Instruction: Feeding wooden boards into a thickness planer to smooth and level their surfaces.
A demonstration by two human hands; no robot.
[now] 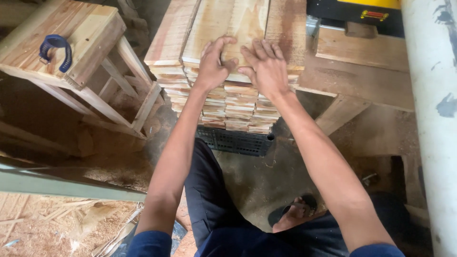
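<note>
Right, top plank (228,24) sits on the plank stack (233,109) over a black crate (235,141); my left hand (214,64) and right hand (269,66) press flat, fingers spread, squaring it. Wooden stool (62,43) left.

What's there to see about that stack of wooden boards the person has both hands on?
The stack of boards is many thin, flat planks of pale, rough-sawn wood with reddish streaks, piled in side-by-side columns, cut ends facing the camera. It rests on a dark plastic crate over a sawdust-covered floor. The left hand and right hand lie flat on the top middle board, fingers spread.
</note>
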